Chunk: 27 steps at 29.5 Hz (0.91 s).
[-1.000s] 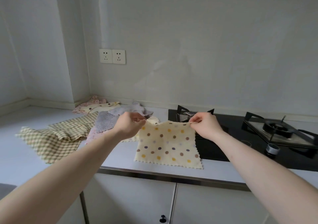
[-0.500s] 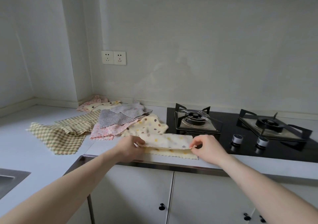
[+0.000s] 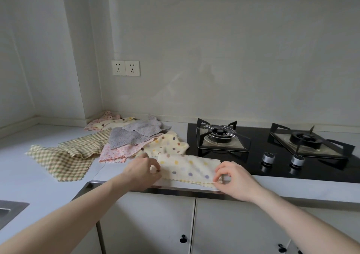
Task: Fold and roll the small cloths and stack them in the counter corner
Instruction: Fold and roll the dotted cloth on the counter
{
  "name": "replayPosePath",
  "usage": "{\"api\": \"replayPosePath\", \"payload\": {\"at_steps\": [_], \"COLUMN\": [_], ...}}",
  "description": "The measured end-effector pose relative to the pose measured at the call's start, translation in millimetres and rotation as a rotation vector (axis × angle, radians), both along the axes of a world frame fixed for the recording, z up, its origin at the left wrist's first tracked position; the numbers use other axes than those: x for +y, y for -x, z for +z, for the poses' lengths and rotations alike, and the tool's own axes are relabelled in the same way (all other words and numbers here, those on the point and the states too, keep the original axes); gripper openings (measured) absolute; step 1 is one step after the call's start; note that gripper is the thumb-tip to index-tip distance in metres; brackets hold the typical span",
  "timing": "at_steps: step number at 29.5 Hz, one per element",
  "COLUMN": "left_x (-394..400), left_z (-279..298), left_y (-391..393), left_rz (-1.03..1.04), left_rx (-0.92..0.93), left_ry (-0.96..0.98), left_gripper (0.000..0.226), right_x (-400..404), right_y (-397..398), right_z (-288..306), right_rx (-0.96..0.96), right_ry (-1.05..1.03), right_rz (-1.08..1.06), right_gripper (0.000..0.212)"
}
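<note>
A cream cloth with coloured dots [image 3: 188, 168] lies folded in half on the counter near its front edge. My left hand [image 3: 143, 169] pinches its left end and my right hand [image 3: 231, 177] pinches its near right corner. Behind it lies a loose heap: another cream dotted cloth [image 3: 168, 143], a pink cloth [image 3: 118, 152], grey cloths [image 3: 132, 134] and a green checked cloth [image 3: 64, 156]. In the counter corner sit a pink cloth [image 3: 105, 118] and a cream one [image 3: 113, 124].
A black gas hob [image 3: 253, 160] with two burners and two knobs lies right of the cloth. A sink edge [image 3: 11, 211] shows at the lower left. White cabinet doors [image 3: 148, 224] are below the metal counter trim. Wall sockets [image 3: 125, 68] hang above the corner.
The dotted cloth was held up by its top corners, then brought down and folded in half toward me. Both hands now press its ends at the counter's front edge.
</note>
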State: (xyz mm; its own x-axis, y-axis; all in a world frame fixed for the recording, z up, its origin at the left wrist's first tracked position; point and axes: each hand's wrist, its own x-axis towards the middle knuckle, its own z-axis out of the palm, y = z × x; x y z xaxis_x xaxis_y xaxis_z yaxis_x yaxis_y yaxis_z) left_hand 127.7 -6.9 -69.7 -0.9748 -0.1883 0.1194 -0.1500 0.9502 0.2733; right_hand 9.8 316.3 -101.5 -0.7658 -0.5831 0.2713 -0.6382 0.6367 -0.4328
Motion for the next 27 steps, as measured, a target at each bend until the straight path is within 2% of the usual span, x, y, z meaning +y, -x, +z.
{"api": "replayPosePath", "payload": {"at_steps": [4, 6, 9, 12, 17, 21, 25, 27], "left_x": [29.4, 49.3, 75.8, 88.2, 90.1, 73.1, 29.1, 9.7], "left_z": [1.9, -2.9, -12.2, -23.0, -40.3, -36.4, -27.3, -30.9], "left_y": [14.6, 27.1, 46.3, 62.6, 72.5, 77.3, 78.4, 74.1], "left_rz": [-0.088, -0.172, -0.239, -0.239, -0.23, -0.214, -0.02, 0.039], "left_rx": [0.1, 0.075, 0.046, 0.007, -0.099, -0.021, 0.073, 0.081], "left_ry": [-0.052, -0.043, 0.021, 0.051, 0.063, 0.036, -0.011, 0.0], "left_gripper": [0.039, 0.049, 0.061, 0.066, 0.078, 0.076, 0.081, 0.067], "right_x": [-8.1, -16.2, -27.5, -32.4, -30.6, -28.4, -25.6, -23.7], "right_y": [8.2, 15.5, 23.7, 25.1, 26.6, 26.8, 26.2, 25.8], "right_z": [1.0, 1.0, -6.0, -15.5, -16.2, -14.7, -15.8, -16.1], "right_rx": [0.005, -0.001, -0.034, -0.013, -0.015, -0.039, -0.07, -0.106], "right_ry": [0.196, 0.225, 0.114, 0.007, 0.018, 0.102, 0.247, 0.349], "right_rz": [-0.095, -0.22, -0.409, -0.448, -0.435, -0.436, -0.455, -0.476], "right_gripper": [0.004, 0.018, 0.045, 0.052, 0.043, 0.02, 0.008, 0.005]}}
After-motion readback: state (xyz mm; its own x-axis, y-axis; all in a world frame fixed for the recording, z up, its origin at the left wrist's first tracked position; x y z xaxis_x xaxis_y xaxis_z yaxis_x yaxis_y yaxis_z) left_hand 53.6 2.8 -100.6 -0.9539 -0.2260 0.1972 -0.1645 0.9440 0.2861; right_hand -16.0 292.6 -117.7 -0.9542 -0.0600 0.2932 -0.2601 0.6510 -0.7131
